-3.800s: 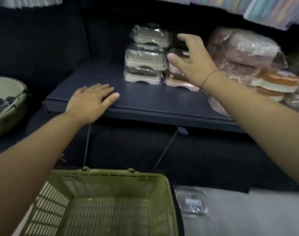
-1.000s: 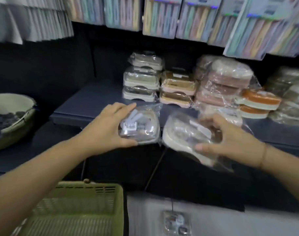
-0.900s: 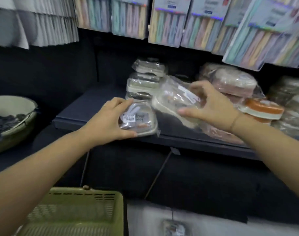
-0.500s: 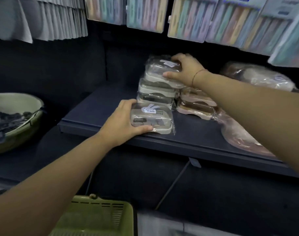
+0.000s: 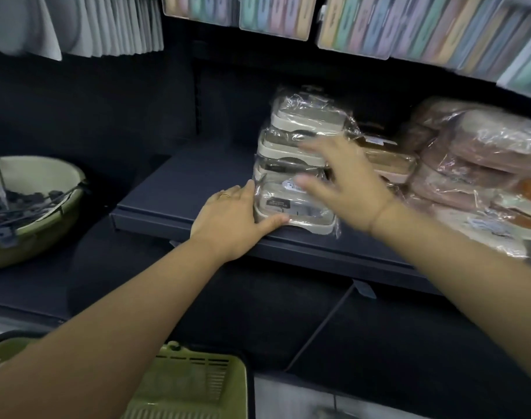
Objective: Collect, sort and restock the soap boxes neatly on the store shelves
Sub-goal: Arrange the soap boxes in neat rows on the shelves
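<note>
A wrapped cream soap box (image 5: pixel 291 208) sits at the front of the dark shelf (image 5: pixel 182 182). My left hand (image 5: pixel 228 219) grips its left end, thumb curled along its front edge. Right behind it stands a stack of three matching cream boxes (image 5: pixel 300 131). My right hand (image 5: pixel 342 179), blurred, hovers with fingers spread just above the front box and in front of the stack, holding nothing. Tan boxes (image 5: pixel 388 161) sit right of the stack, partly hidden by that hand.
Pink wrapped boxes (image 5: pixel 484 152) and orange ones (image 5: pixel 530 189) fill the shelf's right side. A green basin (image 5: pixel 31 207) of dark items sits at the left. A green basket (image 5: pixel 191 385) stands below me. Pastel packs (image 5: pixel 273 13) hang above.
My right hand has let go of the box it laid on top of the cream stack and dropped toward the front box. My left hand has set its box on the shelf edge.
</note>
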### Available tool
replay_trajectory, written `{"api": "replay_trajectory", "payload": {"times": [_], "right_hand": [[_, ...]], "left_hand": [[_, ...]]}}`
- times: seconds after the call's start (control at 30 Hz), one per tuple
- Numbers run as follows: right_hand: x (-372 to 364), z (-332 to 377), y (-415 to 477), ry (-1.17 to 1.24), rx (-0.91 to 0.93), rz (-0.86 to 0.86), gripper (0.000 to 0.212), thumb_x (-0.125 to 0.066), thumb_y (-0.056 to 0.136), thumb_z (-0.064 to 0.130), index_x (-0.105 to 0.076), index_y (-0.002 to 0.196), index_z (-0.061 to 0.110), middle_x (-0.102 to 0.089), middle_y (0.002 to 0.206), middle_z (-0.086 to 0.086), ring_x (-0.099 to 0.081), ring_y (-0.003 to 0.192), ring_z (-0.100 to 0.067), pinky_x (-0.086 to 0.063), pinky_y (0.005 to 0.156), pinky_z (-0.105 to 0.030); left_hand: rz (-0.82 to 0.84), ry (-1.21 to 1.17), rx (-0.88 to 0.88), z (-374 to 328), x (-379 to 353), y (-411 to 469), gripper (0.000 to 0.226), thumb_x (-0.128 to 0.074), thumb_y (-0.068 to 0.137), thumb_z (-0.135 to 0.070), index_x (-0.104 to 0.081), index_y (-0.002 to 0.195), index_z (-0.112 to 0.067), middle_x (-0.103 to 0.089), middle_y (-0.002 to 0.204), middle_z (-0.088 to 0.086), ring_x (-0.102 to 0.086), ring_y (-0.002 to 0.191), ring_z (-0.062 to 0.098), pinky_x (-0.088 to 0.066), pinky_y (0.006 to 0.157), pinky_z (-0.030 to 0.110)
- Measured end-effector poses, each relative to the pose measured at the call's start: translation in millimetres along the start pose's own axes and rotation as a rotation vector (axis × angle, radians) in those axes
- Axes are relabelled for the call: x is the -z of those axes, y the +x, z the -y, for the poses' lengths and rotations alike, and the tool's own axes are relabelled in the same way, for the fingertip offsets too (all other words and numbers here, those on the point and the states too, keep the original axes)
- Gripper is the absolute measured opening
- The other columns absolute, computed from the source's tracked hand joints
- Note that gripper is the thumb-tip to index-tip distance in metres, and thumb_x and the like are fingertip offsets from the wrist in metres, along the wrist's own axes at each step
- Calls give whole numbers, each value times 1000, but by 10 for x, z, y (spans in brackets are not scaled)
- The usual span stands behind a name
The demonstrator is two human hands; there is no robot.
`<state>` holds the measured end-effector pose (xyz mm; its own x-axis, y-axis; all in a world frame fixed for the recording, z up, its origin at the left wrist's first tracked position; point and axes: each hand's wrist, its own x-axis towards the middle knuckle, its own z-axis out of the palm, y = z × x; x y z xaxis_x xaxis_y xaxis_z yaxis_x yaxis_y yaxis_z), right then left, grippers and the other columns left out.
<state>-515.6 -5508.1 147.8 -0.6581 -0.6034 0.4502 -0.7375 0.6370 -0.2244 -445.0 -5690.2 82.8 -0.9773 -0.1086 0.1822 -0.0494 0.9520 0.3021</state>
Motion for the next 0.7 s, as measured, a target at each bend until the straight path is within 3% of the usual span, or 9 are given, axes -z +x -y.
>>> {"api": "replay_trajectory", "payload": {"times": [0.1,0.23,0.37,0.57,0.7], "right_hand": [[-168,-156,-353,30,-74,163,64,-57,86,54,-41,144,30,-38,146,1,-31,137,-19,-25,113,-33],[-290,-300,-236,106,-157,80,59,-69,87,38,-47,141,27,-42,142,1,-36,132,-15,-22,107,-19],[-405,-371,-122,104,-187,40,59,-69,87,37,-49,140,25,-44,141,-4,-38,133,-24,-26,113,-32],[-389,-305,-215,83,-224,19,67,-64,90,39,-36,148,23,-34,152,-5,-26,141,-25,-21,118,-37],[-174,-59,-721,292,-221,-192,64,-61,91,41,-37,146,18,-37,147,1,-30,138,-12,-23,112,-22]], "left_hand": [[22,30,-22,18,-21,16,108,-16,72,-87,-22,155,-19,-30,159,1,-23,147,16,-17,120,35],[51,90,-14,3,-11,26,97,-17,80,-82,-25,155,-21,-24,161,-1,-16,149,15,-13,121,34],[59,117,-11,-12,-14,15,92,-17,84,-79,-25,154,-21,-22,161,-2,-15,149,14,-12,121,33],[37,124,-23,-18,-19,7,88,-19,86,-77,-28,153,-22,-24,161,-1,-18,148,14,-14,120,33],[-34,84,4,-16,-33,-22,86,-20,88,-75,-38,149,-17,-33,157,3,-24,147,18,-19,117,35]]}}
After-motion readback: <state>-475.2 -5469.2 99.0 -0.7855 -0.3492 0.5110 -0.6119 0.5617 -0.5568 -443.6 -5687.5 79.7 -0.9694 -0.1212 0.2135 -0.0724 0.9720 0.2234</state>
